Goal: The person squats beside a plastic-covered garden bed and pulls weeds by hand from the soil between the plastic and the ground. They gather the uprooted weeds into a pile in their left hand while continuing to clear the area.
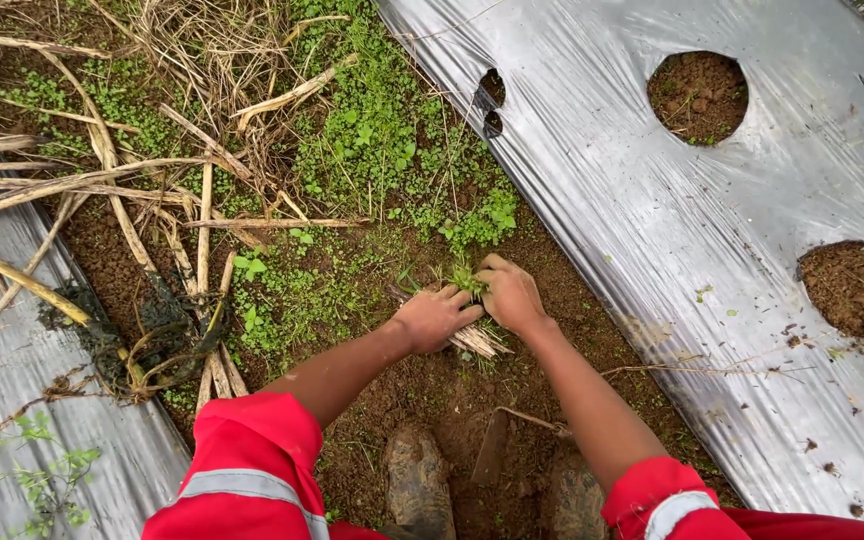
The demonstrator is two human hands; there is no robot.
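Hands low in the furrow: I see my left hand [434, 317] curled over a bundle of pale dry stalks [476, 341] lying on the soil, and my right hand [510, 296] pinching a small green weed tuft [464, 277] just beside it. Silver plastic mulch [652, 220] with round planting holes [698, 96] runs along the right.

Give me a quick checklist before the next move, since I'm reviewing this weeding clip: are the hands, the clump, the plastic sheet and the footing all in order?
1. Left hand on the weed clump: ok, fingers rest on it.
2. Right hand on the same clump: ok, it closes round the green tuft.
3. Roots free of the soil: cannot tell, the hands cover the base.
4. Silver plastic sheet away from the hands: ok, its edge lies apart to the right.
5. Muddy boots set on bare soil: ok.
6. Dry stalks under the hands: ok, lying loose.
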